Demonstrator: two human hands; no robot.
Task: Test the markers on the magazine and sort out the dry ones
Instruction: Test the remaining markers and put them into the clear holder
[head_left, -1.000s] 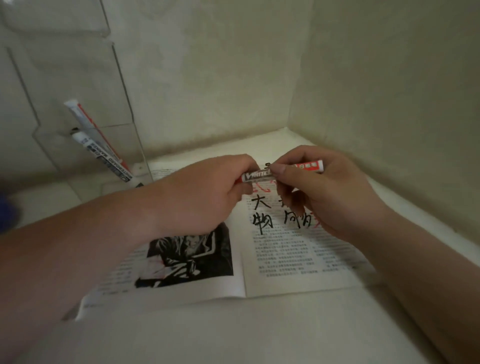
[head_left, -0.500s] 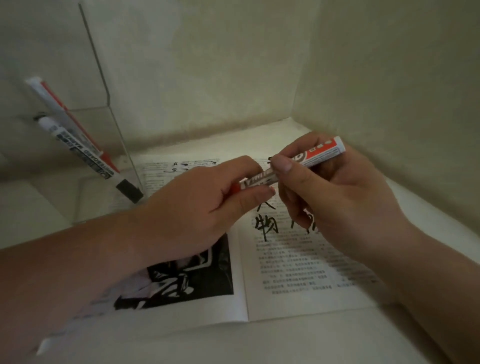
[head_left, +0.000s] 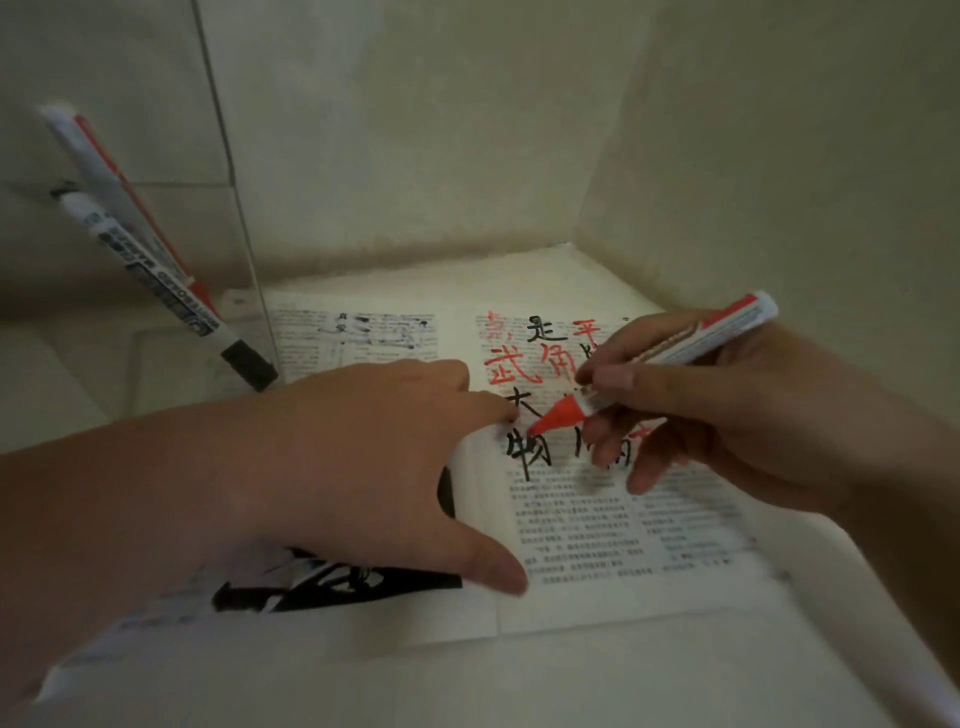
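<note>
An open magazine (head_left: 623, 545) lies on the white surface, its right page covered with red and black handwritten characters. My right hand (head_left: 737, 415) grips a red marker (head_left: 717, 332) with its cap off. The marker's red nose points down and left, just above the page near a black character. My left hand (head_left: 363, 457) rests palm down on the magazine's middle, index finger close to the marker's tip. The cap is not visible, and I cannot tell whether the left hand hides it.
At the left stands a clear acrylic holder (head_left: 244, 249) with two markers leaning in it, a black-capped marker (head_left: 156, 275) and a red-striped marker (head_left: 104, 171). Beige walls meet in a corner right behind the magazine.
The two hands pulled the cap off the red marker. My left hand dropped onto the magazine, and my right hand turned the bare tip down toward the page.
</note>
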